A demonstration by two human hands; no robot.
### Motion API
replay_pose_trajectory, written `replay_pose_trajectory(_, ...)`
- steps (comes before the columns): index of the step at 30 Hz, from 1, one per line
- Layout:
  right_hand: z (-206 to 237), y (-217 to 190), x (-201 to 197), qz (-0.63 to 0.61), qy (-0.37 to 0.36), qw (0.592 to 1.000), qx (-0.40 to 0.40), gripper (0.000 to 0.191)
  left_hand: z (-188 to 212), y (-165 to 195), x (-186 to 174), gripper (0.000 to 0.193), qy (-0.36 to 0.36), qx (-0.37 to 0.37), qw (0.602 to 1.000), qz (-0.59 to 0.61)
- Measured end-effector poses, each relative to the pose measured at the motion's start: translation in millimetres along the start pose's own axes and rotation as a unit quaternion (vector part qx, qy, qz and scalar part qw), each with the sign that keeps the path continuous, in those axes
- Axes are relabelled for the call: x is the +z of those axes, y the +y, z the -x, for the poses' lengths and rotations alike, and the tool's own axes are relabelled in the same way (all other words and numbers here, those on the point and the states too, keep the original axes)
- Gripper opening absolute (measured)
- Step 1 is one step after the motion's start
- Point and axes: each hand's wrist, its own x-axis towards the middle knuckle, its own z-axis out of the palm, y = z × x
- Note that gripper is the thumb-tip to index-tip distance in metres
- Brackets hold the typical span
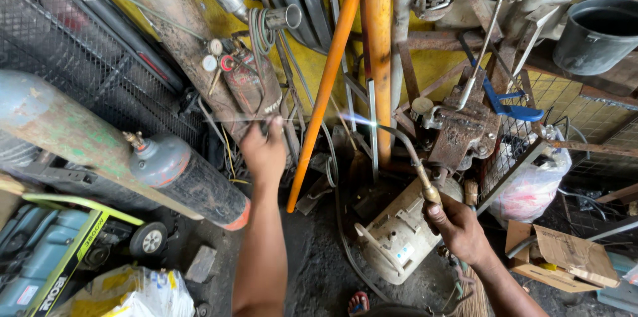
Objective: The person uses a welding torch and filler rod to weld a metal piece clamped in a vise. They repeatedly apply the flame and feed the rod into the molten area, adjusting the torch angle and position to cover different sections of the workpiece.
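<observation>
Low at centre right, the right hand (458, 227) grips a lit brass torch (412, 157), its blue flame (359, 119) pointing left toward the orange pipe (325, 84). Well apart, the left hand (264, 151) closes around the rusty gas cylinder (199, 51) beneath its gauges (216, 54).

Left hand (264, 151) reaches forward, arm outstretched; right hand (457, 227) curls in a closed grip, lower right.

Cluttered welding workshop, gas cylinders (179, 177), bench vise (458, 131)
</observation>
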Motion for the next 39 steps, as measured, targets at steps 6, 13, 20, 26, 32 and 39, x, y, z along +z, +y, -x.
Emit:
replay_pose_trajectory(6, 0.3, 6.5, -1.6, -0.035, 0.002, 0.999, -0.029, 0.054, -10.0, -46.2, -22.7, 0.015, 0.054, 0.16, 0.942, -0.289)
replay_pose_trajectory(13, 20.4, 30.9, -27.5, -0.119, 0.038, 0.992, -0.011, 0.048, 19.6, -38.3, 52.5, 0.019, 0.015, -0.158, 0.96, 0.23)
replay_pose_trajectory(20, 38.9, 83.6, -87.2, -0.171, 0.14, 0.975, 0.002, 0.045, 68.5, 8.5, 140.5, 0.02, -0.043, -0.275, 0.887, 0.368)
replay_pose_trajectory(26, 40.7, 122.4, -94.6, -0.155, 0.175, 0.972, 0.004, 0.044, 89.0, 13.4, 181.0, 0.015, -0.09, -0.225, 0.89, 0.385)
replay_pose_trajectory(32, 20.9, 148.5, -45.1, -0.153, 0.236, 0.959, -0.027, 0.047, 72.3, -33.0, 187.0, 0.011, -0.161, -0.223, 0.87, 0.41)
replay_pose_trajectory(39, -1.0, 132.0, 38.7, -0.11, 0.405, 0.907, 0.012, 0.044, 27.2, -93.7, 187.2, 0.01, -0.243, -0.199, 0.838, 0.446)
